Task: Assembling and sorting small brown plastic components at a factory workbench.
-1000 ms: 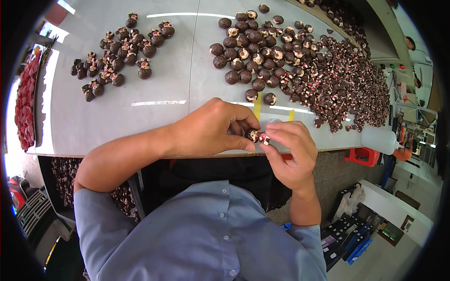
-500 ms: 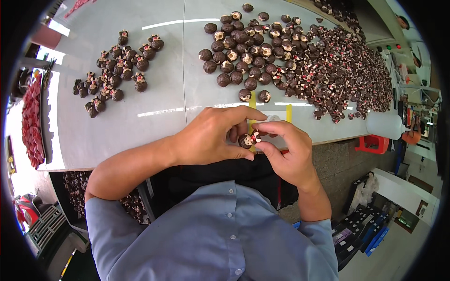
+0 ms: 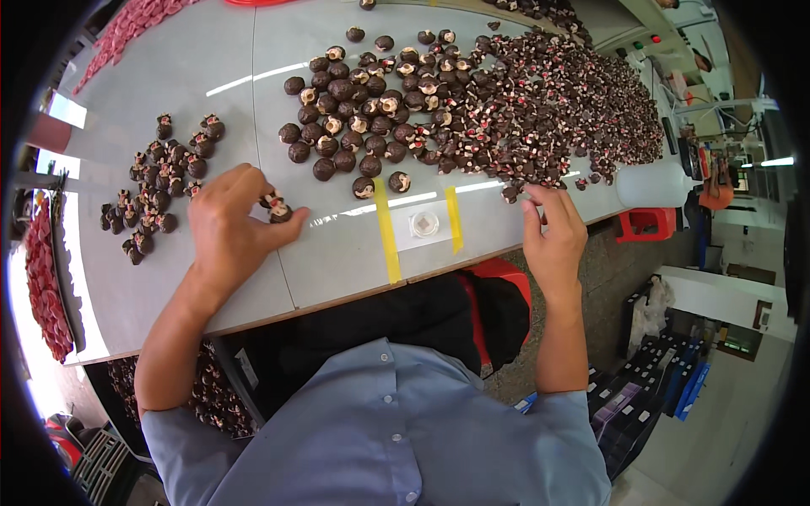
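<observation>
My left hand [image 3: 229,218] is closed round a small dark brown figurine [image 3: 277,207] with a pale and reddish top, pinched between thumb and fingers above the table's left part. Just beyond that hand stands a loose group of similar assembled figurines [image 3: 159,177]. My right hand [image 3: 555,240] is at the near edge of a wide pile of small dark brown, cream and red pieces [image 3: 548,110]. Its thumb and fingers are apart, with nothing visible between them; the fingertips are beside a few dark pieces [image 3: 511,194].
Round brown shells [image 3: 342,90], some with cream openings, lie left of the pile. Between two yellow tape strips [image 3: 387,232] sits a clear round fixture [image 3: 423,223]. A whitish container [image 3: 650,185] and red stool [image 3: 645,223] are at right. Pink-red pieces [image 3: 139,29] lie far left.
My hands have parted from the table's front middle. The left has carried the figurine leftward; the right has moved to the small-piece pile without it. The view has shifted right.
</observation>
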`<move>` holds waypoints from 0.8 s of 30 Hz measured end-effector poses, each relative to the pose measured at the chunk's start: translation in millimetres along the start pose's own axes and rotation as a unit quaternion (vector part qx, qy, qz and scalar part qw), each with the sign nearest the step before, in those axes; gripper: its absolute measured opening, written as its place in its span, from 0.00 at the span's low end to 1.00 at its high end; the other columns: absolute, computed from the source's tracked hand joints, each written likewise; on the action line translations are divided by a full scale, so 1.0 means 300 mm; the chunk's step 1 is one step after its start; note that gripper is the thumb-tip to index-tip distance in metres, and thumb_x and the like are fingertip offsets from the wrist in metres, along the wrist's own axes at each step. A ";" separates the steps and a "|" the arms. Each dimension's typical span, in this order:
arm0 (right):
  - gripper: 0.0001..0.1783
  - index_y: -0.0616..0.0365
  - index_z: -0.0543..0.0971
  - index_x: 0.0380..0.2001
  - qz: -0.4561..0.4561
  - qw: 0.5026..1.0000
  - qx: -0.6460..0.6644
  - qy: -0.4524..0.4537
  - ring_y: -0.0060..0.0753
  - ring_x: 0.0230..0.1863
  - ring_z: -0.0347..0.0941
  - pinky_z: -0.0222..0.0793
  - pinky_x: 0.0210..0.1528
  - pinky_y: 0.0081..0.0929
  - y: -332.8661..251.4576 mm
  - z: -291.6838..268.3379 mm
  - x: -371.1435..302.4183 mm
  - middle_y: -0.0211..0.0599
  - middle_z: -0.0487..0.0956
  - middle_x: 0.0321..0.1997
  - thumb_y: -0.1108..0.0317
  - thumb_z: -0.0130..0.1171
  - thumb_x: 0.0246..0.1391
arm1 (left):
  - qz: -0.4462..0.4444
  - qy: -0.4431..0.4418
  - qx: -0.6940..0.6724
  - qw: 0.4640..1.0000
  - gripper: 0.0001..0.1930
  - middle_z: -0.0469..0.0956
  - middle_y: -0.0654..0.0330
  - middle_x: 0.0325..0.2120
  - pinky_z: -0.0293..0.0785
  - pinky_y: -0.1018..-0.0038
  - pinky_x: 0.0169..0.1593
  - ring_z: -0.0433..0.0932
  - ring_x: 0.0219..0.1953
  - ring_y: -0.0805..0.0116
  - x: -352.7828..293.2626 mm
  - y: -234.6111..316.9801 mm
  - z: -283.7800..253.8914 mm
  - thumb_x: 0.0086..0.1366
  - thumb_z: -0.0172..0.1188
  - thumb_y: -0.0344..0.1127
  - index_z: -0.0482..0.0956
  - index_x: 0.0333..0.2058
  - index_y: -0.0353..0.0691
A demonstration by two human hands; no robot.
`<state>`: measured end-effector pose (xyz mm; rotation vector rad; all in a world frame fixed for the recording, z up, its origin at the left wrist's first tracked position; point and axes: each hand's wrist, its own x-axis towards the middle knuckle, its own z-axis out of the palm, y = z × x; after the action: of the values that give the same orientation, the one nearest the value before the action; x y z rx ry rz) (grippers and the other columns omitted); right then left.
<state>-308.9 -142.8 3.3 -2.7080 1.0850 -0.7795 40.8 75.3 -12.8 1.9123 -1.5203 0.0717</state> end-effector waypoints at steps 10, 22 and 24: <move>0.13 0.60 0.83 0.48 -0.028 0.995 -0.005 -0.100 0.51 0.42 0.80 0.75 0.43 0.43 0.012 0.005 -0.014 0.44 0.79 0.41 0.76 0.66 0.59 | -0.037 0.015 0.279 0.960 0.27 0.78 0.60 0.31 0.75 0.63 0.36 0.80 0.33 0.58 -0.035 -0.073 -0.096 0.48 0.83 0.51 0.85 0.41 0.40; 0.12 0.67 0.80 0.48 -0.045 0.987 0.051 -0.148 0.46 0.41 0.79 0.76 0.43 0.36 -0.022 -0.015 -0.013 0.47 0.76 0.45 0.81 0.62 0.61 | 0.251 -0.106 0.111 0.956 0.10 0.77 0.62 0.40 0.76 0.68 0.41 0.78 0.41 0.66 0.095 0.186 0.106 0.60 0.60 0.34 0.80 0.40 0.43; 0.13 0.68 0.79 0.49 -0.028 0.983 0.052 -0.175 0.46 0.39 0.78 0.75 0.43 0.35 -0.015 -0.019 -0.019 0.46 0.75 0.45 0.81 0.62 0.62 | 0.249 -0.121 0.102 0.955 0.05 0.73 0.62 0.35 0.76 0.68 0.41 0.77 0.40 0.66 0.104 0.192 0.106 0.59 0.61 0.34 0.78 0.34 0.42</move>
<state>-312.4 -135.4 7.2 -2.6584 0.8654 -0.3326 -11.5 27.3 3.7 1.6865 -2.2133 0.2320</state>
